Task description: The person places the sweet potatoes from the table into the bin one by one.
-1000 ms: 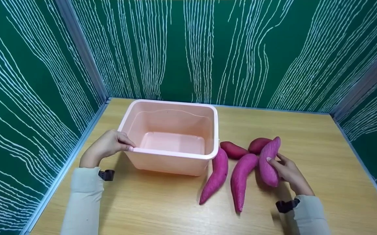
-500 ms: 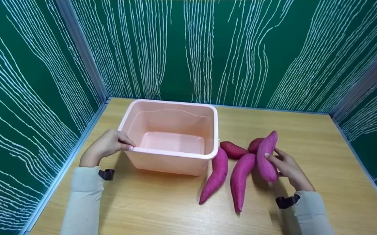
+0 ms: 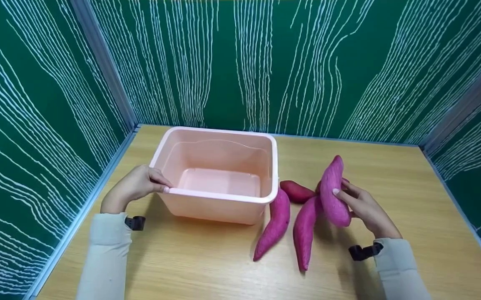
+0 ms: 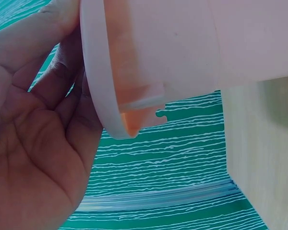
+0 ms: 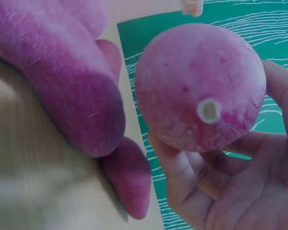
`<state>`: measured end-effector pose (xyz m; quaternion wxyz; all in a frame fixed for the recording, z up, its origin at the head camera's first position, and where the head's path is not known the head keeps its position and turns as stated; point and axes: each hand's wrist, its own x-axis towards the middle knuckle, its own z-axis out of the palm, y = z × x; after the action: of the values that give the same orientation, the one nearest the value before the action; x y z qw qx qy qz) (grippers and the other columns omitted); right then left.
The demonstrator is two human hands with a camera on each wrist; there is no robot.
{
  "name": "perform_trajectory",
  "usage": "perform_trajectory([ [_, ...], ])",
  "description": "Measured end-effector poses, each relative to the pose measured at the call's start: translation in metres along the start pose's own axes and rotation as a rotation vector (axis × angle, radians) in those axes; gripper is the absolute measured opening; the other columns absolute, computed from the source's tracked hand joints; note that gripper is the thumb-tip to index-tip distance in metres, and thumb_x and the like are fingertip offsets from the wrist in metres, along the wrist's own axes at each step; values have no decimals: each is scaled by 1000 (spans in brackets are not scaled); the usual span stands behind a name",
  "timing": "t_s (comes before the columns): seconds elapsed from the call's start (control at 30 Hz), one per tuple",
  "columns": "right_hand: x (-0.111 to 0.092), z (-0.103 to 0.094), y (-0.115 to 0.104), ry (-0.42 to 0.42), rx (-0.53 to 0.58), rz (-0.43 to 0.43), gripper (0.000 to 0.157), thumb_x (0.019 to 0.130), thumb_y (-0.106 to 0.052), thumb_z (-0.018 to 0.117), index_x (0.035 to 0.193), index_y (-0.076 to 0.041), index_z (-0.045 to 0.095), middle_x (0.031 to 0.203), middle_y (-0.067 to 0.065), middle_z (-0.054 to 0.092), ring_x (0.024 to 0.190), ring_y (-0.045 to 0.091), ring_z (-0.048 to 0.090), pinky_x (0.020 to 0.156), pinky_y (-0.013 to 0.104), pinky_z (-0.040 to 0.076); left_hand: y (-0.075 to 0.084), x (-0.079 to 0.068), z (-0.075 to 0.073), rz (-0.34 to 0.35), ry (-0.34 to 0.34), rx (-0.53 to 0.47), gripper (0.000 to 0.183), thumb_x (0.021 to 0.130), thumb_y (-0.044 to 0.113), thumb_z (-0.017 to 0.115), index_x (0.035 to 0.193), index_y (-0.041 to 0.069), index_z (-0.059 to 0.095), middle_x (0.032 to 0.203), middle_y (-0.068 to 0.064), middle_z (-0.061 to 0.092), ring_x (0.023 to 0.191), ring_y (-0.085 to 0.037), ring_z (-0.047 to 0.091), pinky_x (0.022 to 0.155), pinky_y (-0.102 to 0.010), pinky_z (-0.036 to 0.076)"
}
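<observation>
My left hand (image 3: 136,187) pinches the rim of a pale pink plastic tub (image 3: 215,210) at its near left corner; the left wrist view shows the fingers curled against the outside of that rim (image 4: 97,72). The inside of the tub is bare. My right hand (image 3: 367,208) grips a long purple-pink sweet potato (image 3: 332,193), raised above the table with its thumb on the near side. In the right wrist view, the held sweet potato (image 5: 197,86) faces the camera with its pale cut end. Its body mostly hides a darker sweet potato behind it.
Between tub and right hand lie two long curved sweet potatoes, one (image 3: 273,227) against the tub's right side, another (image 3: 304,237) beside it. A shorter, redder sweet potato (image 3: 296,191) lies behind them. Green, white-streaked walls (image 3: 223,83) enclose the wooden table (image 3: 207,266) at back and sides.
My right hand has lifted the sweet potato and brought it left, so it now overlaps its neighbour and the darker one behind. The left hand and tub have stayed put.
</observation>
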<state>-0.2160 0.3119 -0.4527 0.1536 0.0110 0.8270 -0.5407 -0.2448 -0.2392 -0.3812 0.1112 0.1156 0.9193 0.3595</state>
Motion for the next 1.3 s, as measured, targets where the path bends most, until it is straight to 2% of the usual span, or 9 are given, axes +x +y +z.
perform_trajectory([
  [0.33,-1,3,-14,-37,17,-25,79,96,-50,50,155,-14,11,158,20,20,131,35,40,97,46,49,-1,-1,0,-10,-4,-9,17,81,11,75,98,7,77,104,-12,71,103,-28,55,97,-48,49],
  [0.47,0,3,-18,-46,35,-45,79,97,-47,50,155,-12,11,157,21,22,128,31,43,98,46,48,-2,-1,1,10,-2,-4,18,81,10,76,98,5,77,102,-12,71,101,-27,55,95,-46,50],
  [0.7,3,2,-27,-60,87,-61,75,98,-41,52,155,-11,14,156,19,25,116,13,50,94,36,49,-2,-1,2,39,7,10,18,80,8,76,97,5,77,100,-11,71,100,-26,55,91,-41,50],
  [1.03,7,1,-47,-86,53,-85,75,97,-41,54,155,-17,14,149,22,34,109,14,55,88,25,52,-1,-1,0,6,2,-10,18,80,8,76,98,6,77,103,-13,71,103,-28,55,96,-47,49],
  [1.3,12,2,-64,-115,22,-124,73,96,-39,56,155,-22,17,142,19,39,110,17,55,89,23,50,-1,0,0,4,2,-9,18,81,9,76,98,6,77,104,-13,71,103,-28,54,97,-47,48],
])
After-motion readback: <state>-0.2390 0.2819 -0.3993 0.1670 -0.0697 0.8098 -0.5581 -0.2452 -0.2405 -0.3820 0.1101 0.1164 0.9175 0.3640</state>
